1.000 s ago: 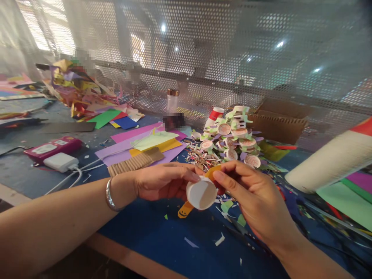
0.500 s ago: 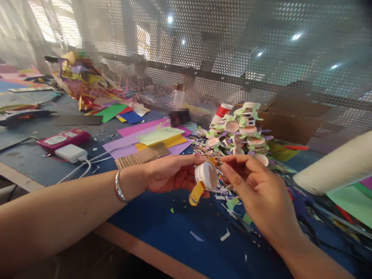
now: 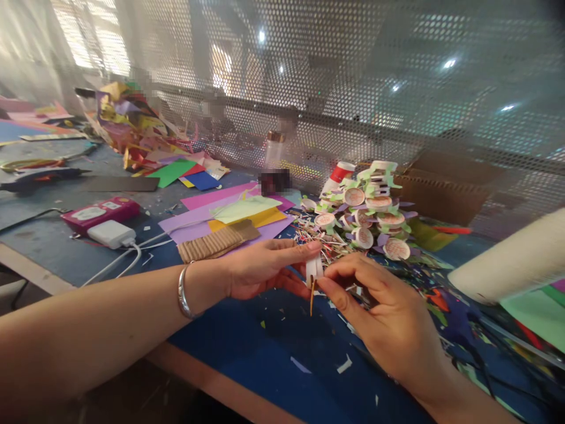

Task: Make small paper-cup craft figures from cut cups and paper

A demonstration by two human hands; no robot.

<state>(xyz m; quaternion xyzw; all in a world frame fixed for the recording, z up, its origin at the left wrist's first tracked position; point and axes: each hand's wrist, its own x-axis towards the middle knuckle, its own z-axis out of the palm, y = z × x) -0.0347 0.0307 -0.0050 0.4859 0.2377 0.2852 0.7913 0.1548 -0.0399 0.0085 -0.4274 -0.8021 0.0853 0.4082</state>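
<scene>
A small round white cap [image 3: 314,269] is held on edge, pinched between the fingertips of the left hand [image 3: 260,271] and the right hand [image 3: 388,315], so that only its thin rim is seen. 1 narrow orange paper strip [image 3: 311,297] is seen touching it, hanging straight down just below the thumbs.

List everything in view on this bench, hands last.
white cap: one, white, held edge-on, centre
paper strip: one, orange, hanging under white cap
decorated caps: pile, white with green and purple paper, back centre
glue bottle: one, white, red top, behind pile
paper sheets: several, purple, pink, yellow, centre-left
corrugated card: one, brown, beside sheets
charger: one, white, left
bracelet: one, silver, left wrist
left hand: one, bare, gripping white cap
right hand: one, bare, gripping white cap
</scene>
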